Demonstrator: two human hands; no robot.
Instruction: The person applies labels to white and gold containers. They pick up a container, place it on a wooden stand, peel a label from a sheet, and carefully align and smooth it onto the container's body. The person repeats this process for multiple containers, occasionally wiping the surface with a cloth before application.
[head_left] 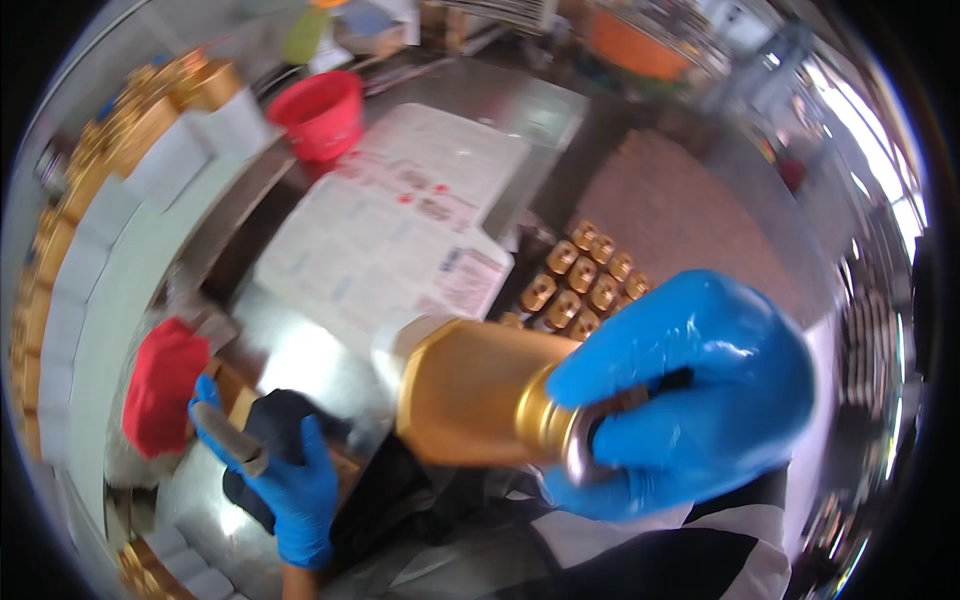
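My right hand (pixel 700 400), in a blue glove, is closed round the neck of a gold faceted bottle (pixel 480 390). The bottle lies nearly sideways in front of me, its broad base toward the left and blurred by motion. A ringed gold collar and a shiny metal part show between the gloved fingers. At lower left, my left hand (pixel 285 490) wears a blue glove too, its fingers stretched apart over a dark round cloth-like thing (pixel 275 425). A greyish-tan strip (pixel 228 438) lies along one of its fingers; whether it is worn or held I cannot tell.
Several small gold pieces (pixel 580 275) stand in rows beyond the bottle. White printed sheets (pixel 370 260) cover part of the metal table, with a red bucket (pixel 318 115) behind. A red cloth (pixel 165 385) lies at left, near a line of white boxes (pixel 80 265) with gold items.
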